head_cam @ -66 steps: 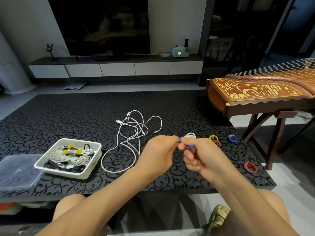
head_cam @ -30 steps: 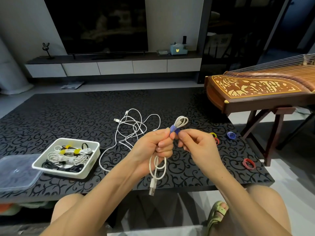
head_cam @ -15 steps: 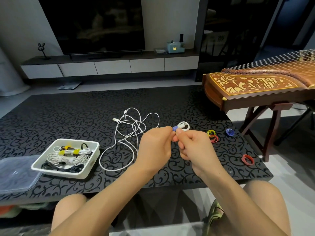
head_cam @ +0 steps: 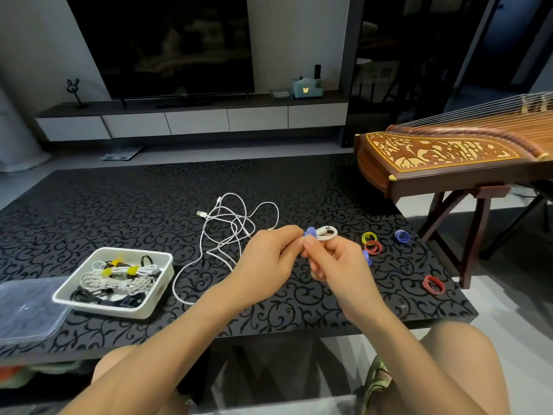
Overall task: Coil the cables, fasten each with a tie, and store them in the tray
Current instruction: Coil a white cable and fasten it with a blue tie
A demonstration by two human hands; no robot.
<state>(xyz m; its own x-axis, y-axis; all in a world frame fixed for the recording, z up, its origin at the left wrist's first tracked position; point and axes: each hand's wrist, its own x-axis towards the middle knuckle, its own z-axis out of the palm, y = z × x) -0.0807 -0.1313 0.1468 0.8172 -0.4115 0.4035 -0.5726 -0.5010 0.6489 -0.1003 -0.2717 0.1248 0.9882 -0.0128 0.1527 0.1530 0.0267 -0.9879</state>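
Coiled white cable (head_cam: 326,233), one small bundle, held above the black patterned table (head_cam: 119,205), right of its centre, with a blue tie (head_cam: 309,232) wrapped round its middle. I see my left hand (head_cam: 269,259) curled on the bundle, its fingertips at the tie. My right hand (head_cam: 338,265) pinches the blue tie, its other fingers curled. A loose white cable (head_cam: 227,223) lies tangled on the table beyond the left hand. The white tray (head_cam: 161,287), front left, holds tied bundles, with a clear lid (head_cam: 27,310) touching it. Spare ties (head_cam: 372,246) lie right of the hands.

No legible text anywhere
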